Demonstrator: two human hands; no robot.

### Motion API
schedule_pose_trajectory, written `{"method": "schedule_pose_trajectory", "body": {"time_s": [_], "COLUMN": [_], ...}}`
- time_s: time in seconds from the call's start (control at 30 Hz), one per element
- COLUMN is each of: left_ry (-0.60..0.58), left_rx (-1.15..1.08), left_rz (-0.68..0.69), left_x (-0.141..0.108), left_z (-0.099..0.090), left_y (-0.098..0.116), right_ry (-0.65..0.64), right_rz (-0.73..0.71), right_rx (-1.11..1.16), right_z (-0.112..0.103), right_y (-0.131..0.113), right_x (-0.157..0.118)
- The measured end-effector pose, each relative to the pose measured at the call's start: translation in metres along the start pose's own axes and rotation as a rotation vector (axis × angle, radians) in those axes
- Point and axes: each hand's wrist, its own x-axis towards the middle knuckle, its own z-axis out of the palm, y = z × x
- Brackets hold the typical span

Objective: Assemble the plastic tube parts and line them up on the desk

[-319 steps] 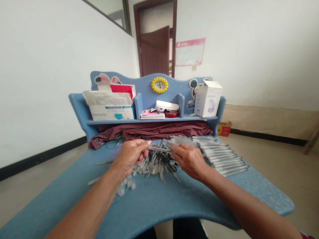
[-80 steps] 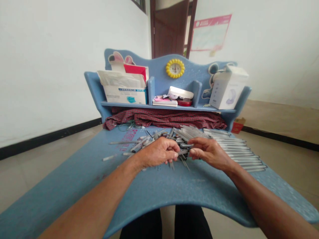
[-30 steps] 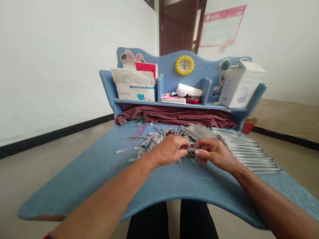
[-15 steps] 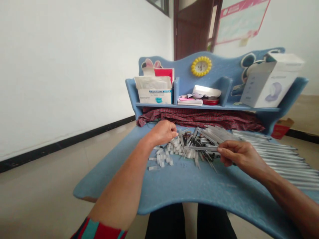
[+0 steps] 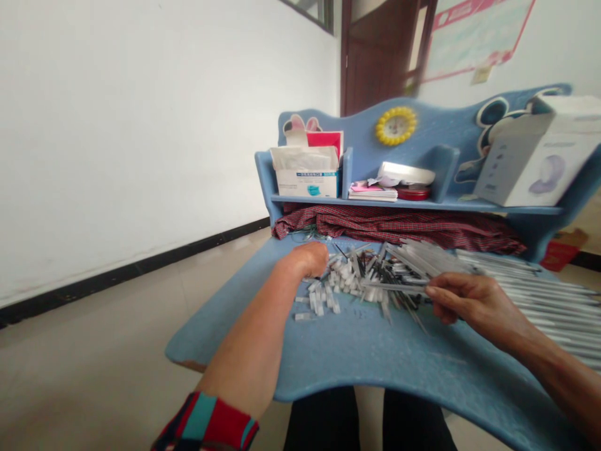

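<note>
My right hand [image 5: 467, 304] pinches a slim clear pen barrel [image 5: 394, 287] between thumb and fingers, its free end pointing left over the pile. My left hand [image 5: 310, 258] is closed at the pile's left edge, knuckles up. Its fingertips are turned down and hidden, so what they grip cannot be made out. Between the hands lie whitish translucent pen caps [image 5: 345, 279] in a heap, mixed with thin dark pen refills [image 5: 404, 275]. Behind my right hand is a stack of clear barrels [image 5: 417, 255]. Many pens [image 5: 549, 297] lie side by side at the right.
The blue desk [image 5: 328, 357] has a curved front edge. A crumpled red checked cloth [image 5: 399, 225] lies along its back beneath the shelf [image 5: 300, 201]. On the shelf stand a mask box [image 5: 307, 181], papers [image 5: 373, 193] and a large white box [image 5: 530, 153].
My left hand has drawn a little left and down, away from the heap's middle. My right hand still holds the barrel in nearly the same spot. The view has shifted slightly left.
</note>
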Motion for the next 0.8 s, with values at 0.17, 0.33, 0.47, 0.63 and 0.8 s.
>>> {"method": "schedule_pose_trajectory", "body": {"time_s": [0.17, 0.33, 0.47, 0.63, 0.8], "left_ry": [0.008, 0.025, 0.007, -0.090, -0.206], "left_rx": [0.001, -0.010, -0.025, -0.095, -0.165], "left_rz": [-0.003, 0.007, 0.037, 0.057, 0.033], "left_x": [0.002, 0.003, 0.002, -0.007, -0.018], "left_z": [0.004, 0.004, 0.002, -0.002, -0.002], "left_y": [0.001, 0.000, 0.003, 0.013, 0.029], "right_ry": [-0.006, -0.008, -0.005, -0.008, -0.011], "right_rz": [-0.001, -0.011, -0.004, -0.013, -0.019], "right_rx": [0.008, 0.028, 0.030, 0.022, -0.003], "right_z": [-0.001, -0.001, -0.001, 0.000, 0.002], "right_y": [0.001, 0.002, 0.003, 0.000, -0.001], "right_x": [0.000, 0.000, 0.000, -0.001, -0.001]}}
